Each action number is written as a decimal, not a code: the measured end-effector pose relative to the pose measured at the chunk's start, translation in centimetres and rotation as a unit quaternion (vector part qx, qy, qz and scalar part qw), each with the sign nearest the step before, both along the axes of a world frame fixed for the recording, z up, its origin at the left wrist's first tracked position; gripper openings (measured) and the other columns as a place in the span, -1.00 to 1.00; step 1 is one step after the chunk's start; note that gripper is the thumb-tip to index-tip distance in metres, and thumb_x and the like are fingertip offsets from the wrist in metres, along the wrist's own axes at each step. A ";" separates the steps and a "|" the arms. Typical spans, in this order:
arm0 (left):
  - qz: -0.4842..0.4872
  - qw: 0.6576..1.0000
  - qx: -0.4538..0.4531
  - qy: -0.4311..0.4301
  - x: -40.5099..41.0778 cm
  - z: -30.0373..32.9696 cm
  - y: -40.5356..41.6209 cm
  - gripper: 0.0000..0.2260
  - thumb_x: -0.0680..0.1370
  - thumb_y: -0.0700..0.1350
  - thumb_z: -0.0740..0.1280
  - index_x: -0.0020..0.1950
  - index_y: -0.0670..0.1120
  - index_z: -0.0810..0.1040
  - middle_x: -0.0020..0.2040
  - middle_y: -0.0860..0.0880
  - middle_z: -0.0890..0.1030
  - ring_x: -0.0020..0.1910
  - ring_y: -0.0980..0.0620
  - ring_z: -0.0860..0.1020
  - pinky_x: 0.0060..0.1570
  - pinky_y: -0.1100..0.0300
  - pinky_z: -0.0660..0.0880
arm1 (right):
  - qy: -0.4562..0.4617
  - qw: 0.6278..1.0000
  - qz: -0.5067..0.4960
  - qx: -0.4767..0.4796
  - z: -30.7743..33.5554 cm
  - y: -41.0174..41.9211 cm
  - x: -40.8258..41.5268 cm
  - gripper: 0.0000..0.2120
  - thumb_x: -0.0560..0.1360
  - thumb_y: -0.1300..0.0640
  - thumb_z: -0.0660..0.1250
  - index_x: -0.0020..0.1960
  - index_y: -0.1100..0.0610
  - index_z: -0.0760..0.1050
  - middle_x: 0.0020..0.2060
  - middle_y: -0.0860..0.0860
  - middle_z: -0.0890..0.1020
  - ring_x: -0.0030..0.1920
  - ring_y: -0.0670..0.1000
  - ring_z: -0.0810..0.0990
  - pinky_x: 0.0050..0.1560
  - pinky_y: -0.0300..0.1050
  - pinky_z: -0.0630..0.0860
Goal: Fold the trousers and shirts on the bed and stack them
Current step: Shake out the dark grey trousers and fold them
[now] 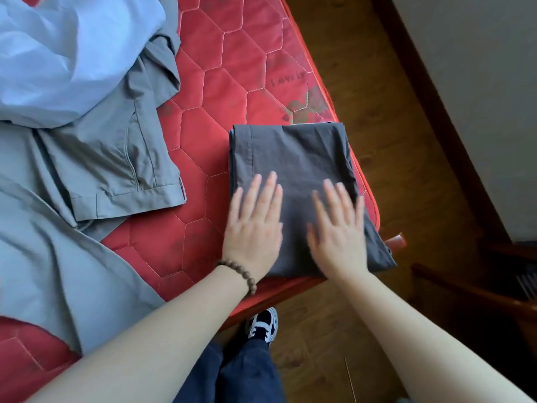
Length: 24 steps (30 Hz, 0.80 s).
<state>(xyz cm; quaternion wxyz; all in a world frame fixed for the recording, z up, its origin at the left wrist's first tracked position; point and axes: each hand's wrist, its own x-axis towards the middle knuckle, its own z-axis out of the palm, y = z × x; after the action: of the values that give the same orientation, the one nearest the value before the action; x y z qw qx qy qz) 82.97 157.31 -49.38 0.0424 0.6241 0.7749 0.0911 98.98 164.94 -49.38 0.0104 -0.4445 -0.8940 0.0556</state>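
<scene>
Neither grip closes: left hand (252,228) and right hand (338,231) lie flat-fingered on the folded dark trousers (296,158) at the bed (203,91) corner, centre-right; soft, light, floppy cloth, probably best lifted from beneath both side edges.

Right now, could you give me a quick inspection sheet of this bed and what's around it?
Surface: red quilted mattress, bare in the middle.
Job's things: dark grey folded garment at the mattress corner near the edge; grey trousers unfolded to its left; light blue garment crumpled partly over them.
Clutter: nothing seen.
Hands: left hand, with a bead bracelet on its wrist, and right hand lie flat on the folded garment, fingers straight; right one blurred.
Cables: nothing seen.
Surroundings: wooden floor, pale wall, dark wooden furniture at right, the person's shoe below.
</scene>
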 end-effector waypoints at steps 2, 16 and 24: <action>-0.028 0.997 -0.076 0.009 0.9 -1.5 0.2 -0.34 0.56 0.10 0.18 0.56 -0.16 0.08 0.58 -0.15 0.02 0.56 -0.13 -0.01 0.51 -0.10 -0.01 | -0.020 0.997 0.054 -0.049 -1.6 -2.0 -0.9 -0.47 0.56 -0.04 0.14 0.49 0.11 0.28 0.52 0.06 0.21 0.53 0.12 0.10 0.45 0.33 0.06; 0.030 0.999 0.034 -0.009 -1.5 -1.3 3.4 -0.54 0.46 0.04 0.22 0.30 -0.14 0.50 0.31 -0.18 0.48 0.33 -0.16 0.39 0.36 -0.09 0.24 | -0.014 0.994 -0.108 0.016 -1.1 3.5 2.1 -0.57 0.60 0.01 0.07 0.41 0.13 0.36 0.40 0.17 0.37 0.49 0.16 0.18 0.45 0.39 -0.10; 0.042 0.998 -0.046 0.029 -4.7 -4.6 8.7 -0.37 0.56 0.12 0.12 0.57 -0.09 0.08 0.57 -0.20 0.02 0.56 -0.14 -0.04 0.51 -0.11 -0.09 | -0.057 0.995 0.074 0.036 -4.2 9.8 -8.4 -0.49 0.61 -0.14 0.04 0.54 -0.08 0.14 0.54 -0.04 0.15 0.55 0.10 0.00 0.47 0.33 -0.15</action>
<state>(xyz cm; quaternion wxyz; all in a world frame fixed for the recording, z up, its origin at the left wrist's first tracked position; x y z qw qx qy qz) 78.25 165.97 -54.01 0.0453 0.5911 0.8044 0.0389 90.55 174.76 -53.55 -0.0285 -0.3789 -0.9250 -0.0008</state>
